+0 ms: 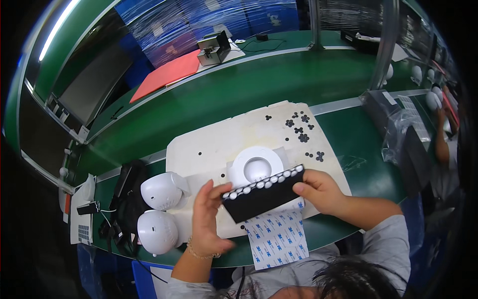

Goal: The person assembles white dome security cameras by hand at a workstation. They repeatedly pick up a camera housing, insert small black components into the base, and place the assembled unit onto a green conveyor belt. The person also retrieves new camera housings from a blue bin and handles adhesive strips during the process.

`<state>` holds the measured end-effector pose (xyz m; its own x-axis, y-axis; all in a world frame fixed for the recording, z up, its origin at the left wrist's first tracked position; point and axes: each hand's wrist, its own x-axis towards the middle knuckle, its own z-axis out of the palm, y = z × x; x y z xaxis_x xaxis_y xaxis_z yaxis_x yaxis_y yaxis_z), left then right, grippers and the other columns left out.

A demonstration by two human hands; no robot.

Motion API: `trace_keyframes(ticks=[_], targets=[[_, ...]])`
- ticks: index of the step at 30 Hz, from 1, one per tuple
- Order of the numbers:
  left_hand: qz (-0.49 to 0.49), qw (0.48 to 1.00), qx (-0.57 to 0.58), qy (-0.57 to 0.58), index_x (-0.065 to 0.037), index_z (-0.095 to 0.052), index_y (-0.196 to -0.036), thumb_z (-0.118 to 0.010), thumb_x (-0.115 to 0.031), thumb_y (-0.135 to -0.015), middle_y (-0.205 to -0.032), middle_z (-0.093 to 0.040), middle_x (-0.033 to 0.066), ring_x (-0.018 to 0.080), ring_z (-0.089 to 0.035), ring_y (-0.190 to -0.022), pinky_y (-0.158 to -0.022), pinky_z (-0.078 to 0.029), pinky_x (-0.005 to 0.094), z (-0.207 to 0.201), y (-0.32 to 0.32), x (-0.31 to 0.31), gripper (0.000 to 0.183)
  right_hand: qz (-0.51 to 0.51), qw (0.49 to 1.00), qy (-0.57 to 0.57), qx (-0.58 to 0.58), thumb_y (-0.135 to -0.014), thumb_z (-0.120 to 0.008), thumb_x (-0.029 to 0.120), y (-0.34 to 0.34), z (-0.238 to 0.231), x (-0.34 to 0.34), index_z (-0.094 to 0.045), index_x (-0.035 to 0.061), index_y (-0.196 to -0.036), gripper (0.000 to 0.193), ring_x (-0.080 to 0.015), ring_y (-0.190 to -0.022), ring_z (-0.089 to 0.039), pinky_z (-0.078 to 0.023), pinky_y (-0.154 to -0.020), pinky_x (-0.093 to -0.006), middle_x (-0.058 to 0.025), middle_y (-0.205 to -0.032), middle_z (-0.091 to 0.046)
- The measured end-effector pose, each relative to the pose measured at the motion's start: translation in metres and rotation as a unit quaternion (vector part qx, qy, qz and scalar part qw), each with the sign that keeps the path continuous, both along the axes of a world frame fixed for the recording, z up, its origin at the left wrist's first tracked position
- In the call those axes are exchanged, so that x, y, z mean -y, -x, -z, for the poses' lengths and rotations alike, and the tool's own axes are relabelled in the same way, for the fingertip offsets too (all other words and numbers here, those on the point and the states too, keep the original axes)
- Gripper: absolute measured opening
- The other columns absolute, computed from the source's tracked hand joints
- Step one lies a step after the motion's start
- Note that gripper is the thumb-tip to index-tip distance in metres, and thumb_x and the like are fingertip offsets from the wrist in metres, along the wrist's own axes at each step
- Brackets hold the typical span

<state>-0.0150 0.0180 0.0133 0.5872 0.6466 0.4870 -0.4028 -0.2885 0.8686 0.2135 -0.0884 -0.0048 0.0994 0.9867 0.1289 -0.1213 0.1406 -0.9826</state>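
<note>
My right hand (322,192) pinches the right end of a black sheet (265,200), which is folded or curled along its top edge, where a row of white discs shows. A white liner (279,238) with blue print hangs below the sheet. At the sheet's left end, the fingertips of my left hand (205,219) touch its edge, while the thumb stands well apart. Just beyond the sheet lies a white ring-shaped part (257,160) with a domed middle, partly hidden by the sheet. Small black round pads (301,137) are scattered in clusters at the right of the pale board.
The pale board (189,139) lies on a green worktable (358,164). Two white rounded housings (158,232) stand at left, near a black bag (130,189). A metal box (213,50) and a red sheet (167,74) rest on the back ledge. Clear plastic bags (396,142) lie at right.
</note>
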Motion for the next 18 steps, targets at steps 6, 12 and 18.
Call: trace_keyframes(ticks=[6,12,18], targets=[[-0.096,0.990,-0.079,0.068,-0.001,-0.041,-0.107,-0.070,0.000,-0.071,-0.093,-0.055,0.0127,0.0135,-0.055,-0.086,-0.068,-0.045,0.0225,-0.005,-0.005,0.022,0.046,-0.019,0.994,-0.101,-0.027,-0.082,-0.058,0.005,0.019,-0.019,-0.008,-0.049,0.0013,-0.108,0.027,-0.0121,-0.087,-0.054,-0.044,-0.077,-0.0250,-0.0056,-0.091,-0.056],[-0.075,0.990,-0.116,-0.004,0.000,-0.047,-0.091,-0.067,0.005,-0.071,-0.079,-0.057,0.0110,0.0110,-0.056,-0.077,-0.064,-0.046,0.0232,-0.001,0.006,0.017,0.028,-0.019,0.942,-0.164,0.291,-0.074,-0.066,0.008,0.007,-0.044,-0.008,-0.059,0.0068,-0.097,0.024,-0.0208,-0.084,-0.057,-0.045,-0.073,-0.0304,-0.0079,-0.092,-0.059],[-0.039,0.999,-0.010,0.021,-0.001,-0.051,-0.089,-0.065,0.010,-0.068,-0.083,-0.060,0.0129,0.0160,-0.059,-0.074,-0.067,-0.047,0.0263,0.004,-0.011,0.012,0.027,-0.055,0.963,-0.131,0.229,-0.073,-0.064,0.004,0.006,-0.038,-0.015,-0.060,0.0057,-0.094,0.022,-0.0210,-0.079,-0.059,-0.045,-0.068,-0.0303,-0.0075,-0.088,-0.060]])
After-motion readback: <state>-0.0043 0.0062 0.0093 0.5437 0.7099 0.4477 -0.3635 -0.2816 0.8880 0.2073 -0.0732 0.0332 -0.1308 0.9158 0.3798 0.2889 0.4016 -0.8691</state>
